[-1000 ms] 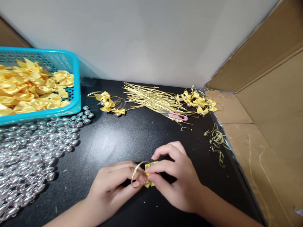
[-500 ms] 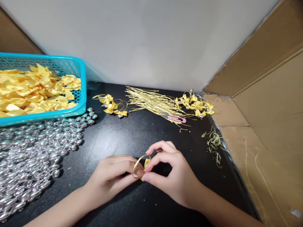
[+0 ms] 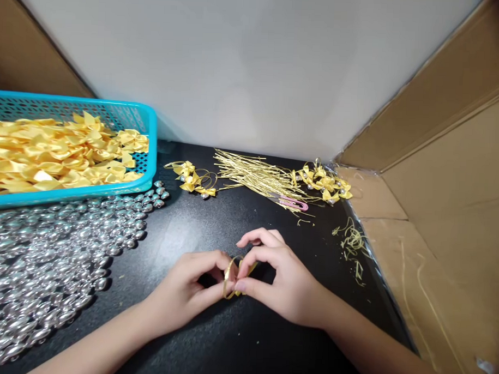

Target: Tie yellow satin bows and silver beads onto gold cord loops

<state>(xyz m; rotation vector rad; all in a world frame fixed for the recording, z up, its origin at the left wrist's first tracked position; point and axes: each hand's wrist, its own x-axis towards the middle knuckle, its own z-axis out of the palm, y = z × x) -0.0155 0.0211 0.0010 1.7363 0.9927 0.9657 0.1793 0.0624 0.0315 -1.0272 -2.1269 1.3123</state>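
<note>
Over the black table, my left hand (image 3: pixel 192 286) and my right hand (image 3: pixel 285 281) meet fingertip to fingertip. Between them is a gold cord loop (image 3: pixel 227 279) with a yellow ribbon bow (image 3: pixel 241 291), mostly covered by fingers. My left thumb and index finger pinch the loop's side. With thumb and index finger my right hand grips the bow end, its other fingers raised and curled. Whether a bead hangs on this piece cannot be seen. Beyond the hands lie a pile of gold cords (image 3: pixel 254 173) and pink-handled scissors or snips (image 3: pixel 293 203).
At left, a blue basket (image 3: pixel 152 145) holds many yellow bows (image 3: pixel 62 153). Silver beads (image 3: pixel 67 257) spread in front of it. Looped bows with beads lie in two groups, left (image 3: pixel 194 179) and right (image 3: pixel 325 183). Cord scraps (image 3: pixel 353 242) lie near the right edge, beside cardboard (image 3: pixel 435 270).
The loop has turned and dropped slightly between the fingers. My left fingers have closed into a pinch on it. The whole view has shifted a little.
</note>
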